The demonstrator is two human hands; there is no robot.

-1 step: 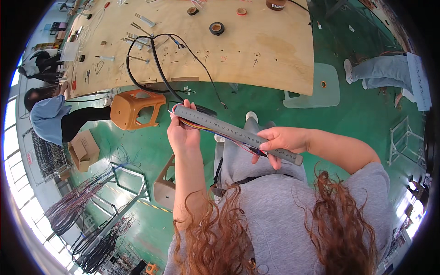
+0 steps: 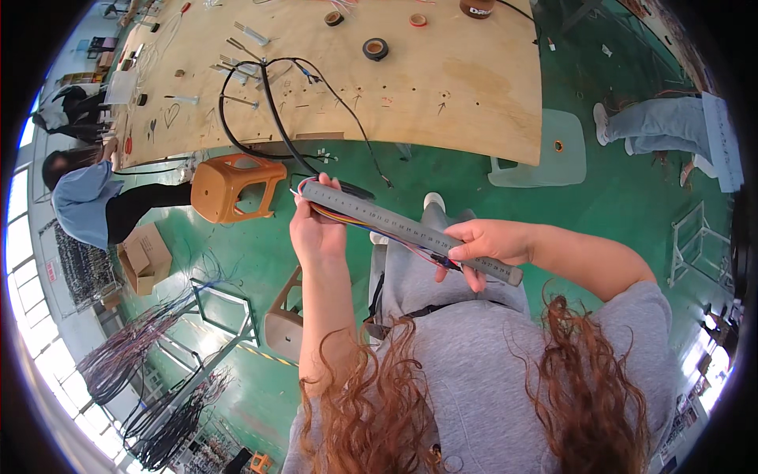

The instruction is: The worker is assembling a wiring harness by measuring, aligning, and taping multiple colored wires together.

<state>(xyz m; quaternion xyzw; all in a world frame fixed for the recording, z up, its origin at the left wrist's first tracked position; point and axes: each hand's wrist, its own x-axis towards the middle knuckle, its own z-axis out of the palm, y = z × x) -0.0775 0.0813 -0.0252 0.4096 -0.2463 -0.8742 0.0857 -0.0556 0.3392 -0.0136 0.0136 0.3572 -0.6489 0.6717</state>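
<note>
A grey steel ruler (image 2: pixel 399 227) slants across in front of me, its left end higher than its right. My left hand (image 2: pixel 317 229) is closed around the left end of the ruler and a bundle of coloured wires (image 2: pixel 353 222). These thin wires run along the ruler's lower edge to a small dark end piece near my right hand (image 2: pixel 496 242). That hand pinches the ruler's right part, thumb on top, fingers beneath. From my left hand a thick black cable (image 2: pixel 274 110) rises onto the wooden table (image 2: pixel 474 87) and loops around upright metal pegs there.
Tape rolls (image 2: pixel 375 49) and metal forks (image 2: pixel 251 33) are on the table. An orange stool (image 2: pixel 237 189) stands at its near edge, a pale stool (image 2: pixel 564 146) to the right. One person (image 2: pixel 87 197) works at the left; another's legs (image 2: pixel 659 126) show right. Cable bundles (image 2: pixel 130 347) hang lower left.
</note>
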